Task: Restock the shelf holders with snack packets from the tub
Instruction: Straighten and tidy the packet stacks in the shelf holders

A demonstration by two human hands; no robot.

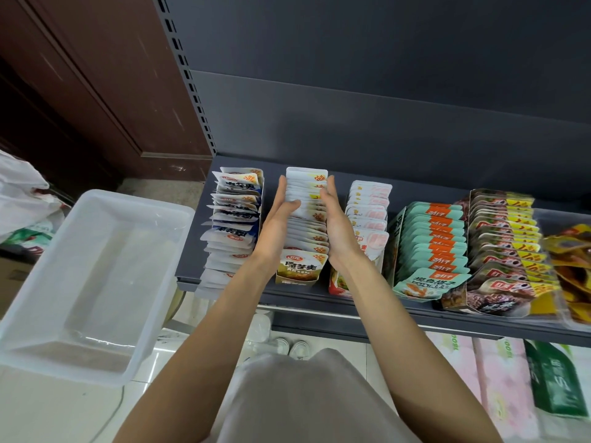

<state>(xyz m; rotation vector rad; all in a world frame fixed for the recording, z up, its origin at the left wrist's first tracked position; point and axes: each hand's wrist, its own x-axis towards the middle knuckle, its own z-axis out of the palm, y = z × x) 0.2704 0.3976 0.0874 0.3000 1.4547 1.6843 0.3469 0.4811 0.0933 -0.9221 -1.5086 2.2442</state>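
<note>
Both flat hands, the left hand [277, 219] and right hand [339, 222], fingers straight, press the brown packet row [306, 225] near the shelf's [319, 295] left end, so squeeze evenly and gently, keeping packets upright.

A dark grey metal shelf [361, 303] crosses the frame's middle and right. Directly on it stand rows of upright snack packets: blue-white [232, 225], brown-white [307, 225], pink-white [369, 212], teal-orange [431, 241], maroon-yellow [502, 238].

Even indoor light, soft shadows; glare on tub [96, 199]; wide-angle bend at edges, rt side blurred.
</note>
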